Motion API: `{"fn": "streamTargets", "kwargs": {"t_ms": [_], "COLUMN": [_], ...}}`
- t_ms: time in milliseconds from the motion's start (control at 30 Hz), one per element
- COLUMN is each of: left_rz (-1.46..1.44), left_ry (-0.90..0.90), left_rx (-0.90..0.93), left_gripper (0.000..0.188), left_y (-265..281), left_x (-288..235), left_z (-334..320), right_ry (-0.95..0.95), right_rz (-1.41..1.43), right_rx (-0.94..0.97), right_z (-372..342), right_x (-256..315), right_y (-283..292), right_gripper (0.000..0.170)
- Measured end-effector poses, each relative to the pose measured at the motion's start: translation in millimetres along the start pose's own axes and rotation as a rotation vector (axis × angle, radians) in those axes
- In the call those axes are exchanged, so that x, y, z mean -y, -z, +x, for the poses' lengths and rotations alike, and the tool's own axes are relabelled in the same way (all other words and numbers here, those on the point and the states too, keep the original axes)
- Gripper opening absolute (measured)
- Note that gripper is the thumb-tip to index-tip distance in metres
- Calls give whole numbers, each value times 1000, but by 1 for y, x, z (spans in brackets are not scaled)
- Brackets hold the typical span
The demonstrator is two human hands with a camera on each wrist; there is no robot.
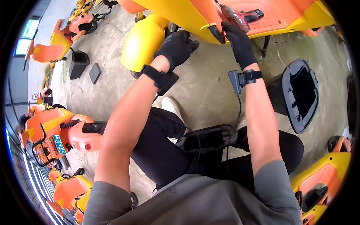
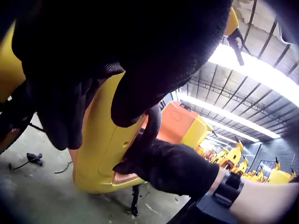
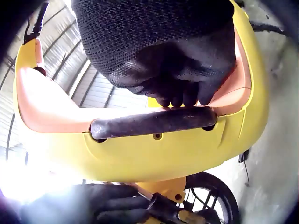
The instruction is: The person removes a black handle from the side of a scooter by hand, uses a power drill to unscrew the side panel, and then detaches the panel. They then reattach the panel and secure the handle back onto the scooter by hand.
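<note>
In the head view, my gloved right hand (image 1: 239,44) is at the edge of a yellow and orange scooter body (image 1: 195,17). Its fingers bend over a short black handle (image 3: 154,123), the fingertips right at the upper edge in the right wrist view. A red and black power drill (image 1: 240,18) lies on the orange panel close beyond those fingers. Beside the rounded yellow fender (image 1: 140,43) hovers my gloved left hand (image 1: 175,48), fingers loosely bent and nothing visible in them. From the left wrist, its dark fingers (image 2: 51,112) hang in front of the scooter.
An open black bin (image 1: 300,93) stands on the concrete to the right, another black box (image 1: 206,140) between the legs. Farther left are a smaller black box (image 1: 78,62) and a flat grey panel (image 1: 95,73). Other scooters (image 1: 71,131) line the left side. Cables hang from both wrists.
</note>
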State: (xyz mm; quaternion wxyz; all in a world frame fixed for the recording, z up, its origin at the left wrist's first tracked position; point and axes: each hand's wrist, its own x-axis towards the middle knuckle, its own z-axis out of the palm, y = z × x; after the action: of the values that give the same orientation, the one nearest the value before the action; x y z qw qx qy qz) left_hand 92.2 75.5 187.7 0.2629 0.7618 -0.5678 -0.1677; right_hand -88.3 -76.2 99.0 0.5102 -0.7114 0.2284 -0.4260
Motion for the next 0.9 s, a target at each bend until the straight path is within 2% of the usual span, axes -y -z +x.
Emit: {"fn": "streamTargets", "kwargs": {"t_ms": [67,167,200,233,300,367,433,500,567,633,667,700,733,767,800,900], "left_rz": [-11,-123,-127,-78,-368,-241,-507,-926,-273,-197,-101,-8,-7,-187,-360,-512], "left_ry": [42,50,-25,99,157,127,-4,223,102,181,102,20,28,51,76,177], "left_rx": [-70,-45,-85,14,-74,-69,-126,-98,-53,18,29,32,24,-11,-47,-40], "left_gripper": [41,36,35,33,29,24,22,15,17,19,20,21,21,22,24,26], "left_y": [-18,-23,-26,-22,-30,-30,-43,-43,-32,-26,-25,-24,-26,-32,-35,-37], "left_x": [3,12,15,9,10,15,33,24,10,20,24,27,28,25,23,20], "left_z": [9,18,19,19,16,15,16,13,12,11,11,13,12,12,10,8], "right_ry": [-145,-218,-200,-47,-218,-226,-298,-320,-423,-468,-500,-499,-270,-25,102,149], "right_rz": [169,288,240,180,49,4,110,87,-18,-51,-29,-28,-384,-729,-830,-777], "right_rx": [-113,-90,-103,-49,-107,-133,-256,-292,-231,-247,-184,-175,-167,-160,-173,-164], "right_z": [4,13,14,18,24,22,15,17,24,35,35,35,34,34,32,31], "right_x": [-3,-22,-23,-32,-43,-42,-44,-45,-29,-22,-17,-22,-28,-33,-36,-41], "right_y": [-2,12,12,10,1,-9,-30,-34,-18,-21,-24,-27,-31,-33,-34,-34], "right_gripper": [29,23,19,21,29,36,39,43,48,50,31,31,26,22,9,7]}}
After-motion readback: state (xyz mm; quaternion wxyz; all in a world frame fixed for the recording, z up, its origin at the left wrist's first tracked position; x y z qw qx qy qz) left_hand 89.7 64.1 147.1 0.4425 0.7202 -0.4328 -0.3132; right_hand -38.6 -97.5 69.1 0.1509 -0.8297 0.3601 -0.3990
